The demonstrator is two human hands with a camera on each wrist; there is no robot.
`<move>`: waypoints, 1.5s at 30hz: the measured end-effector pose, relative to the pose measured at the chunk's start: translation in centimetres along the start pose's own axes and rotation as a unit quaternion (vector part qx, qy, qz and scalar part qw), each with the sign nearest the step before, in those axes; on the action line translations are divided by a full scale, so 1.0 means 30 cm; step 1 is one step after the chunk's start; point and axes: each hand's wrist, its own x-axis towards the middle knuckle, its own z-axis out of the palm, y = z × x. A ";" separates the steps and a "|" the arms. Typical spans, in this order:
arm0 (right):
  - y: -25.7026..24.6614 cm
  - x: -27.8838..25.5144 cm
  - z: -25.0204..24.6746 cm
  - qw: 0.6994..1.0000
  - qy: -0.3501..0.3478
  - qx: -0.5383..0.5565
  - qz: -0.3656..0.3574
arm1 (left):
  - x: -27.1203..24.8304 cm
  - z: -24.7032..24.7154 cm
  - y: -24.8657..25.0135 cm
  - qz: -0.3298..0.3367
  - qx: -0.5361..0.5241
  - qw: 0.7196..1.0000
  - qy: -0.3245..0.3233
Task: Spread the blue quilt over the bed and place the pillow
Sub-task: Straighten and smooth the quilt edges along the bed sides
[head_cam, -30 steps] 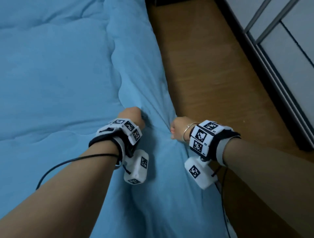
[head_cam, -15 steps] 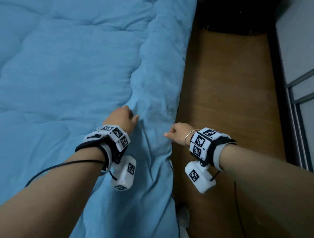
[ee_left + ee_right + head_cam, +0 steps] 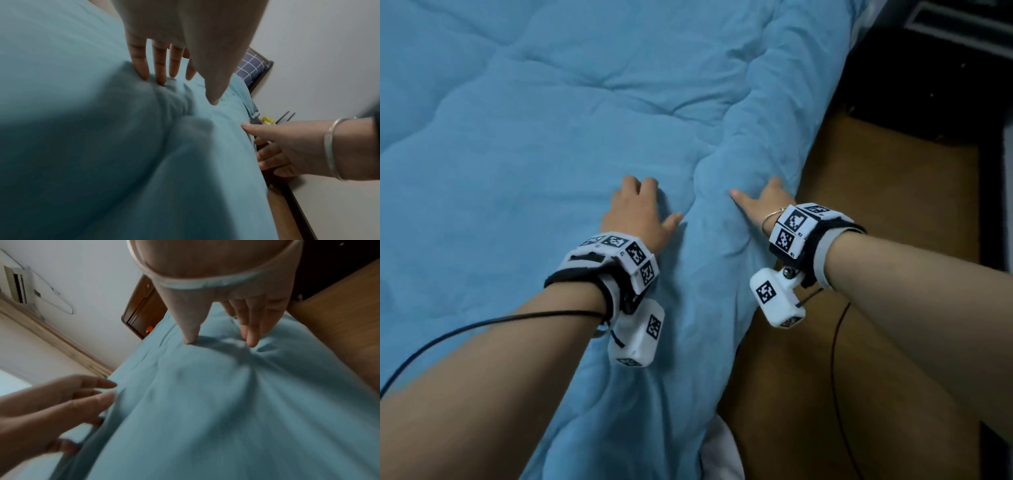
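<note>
The soft, puffy blue quilt [image 3: 558, 144] lies spread across the bed, its bunched edge ridge running beside the brown wooden floor [image 3: 887, 212]. My left hand [image 3: 637, 212] rests flat on it, grip open, fingers straight. My right hand [image 3: 765, 198] presses the ridge with extended fingers, grip open too.

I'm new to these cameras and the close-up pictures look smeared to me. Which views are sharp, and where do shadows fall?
Head view: dim but fairly sharp, the blue quilt evenly lit. Left wrist view: the left hand casts a dark, soft shadow over blurred near fabric. Right wrist view: the right hand and the folds are smeared, with the room's edges bent.
</note>
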 end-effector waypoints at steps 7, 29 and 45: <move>-0.063 0.306 -0.106 0.965 -0.075 -0.239 -0.081 | 0.391 0.071 0.167 0.011 0.111 0.979 -0.171; -0.097 1.393 -0.641 0.991 -0.071 -0.081 -0.077 | 1.237 0.068 0.830 -0.135 0.046 0.988 -0.057; -0.332 1.880 -0.863 0.889 -0.343 -0.272 -0.132 | 1.793 -0.074 1.022 -0.017 0.066 0.958 -0.280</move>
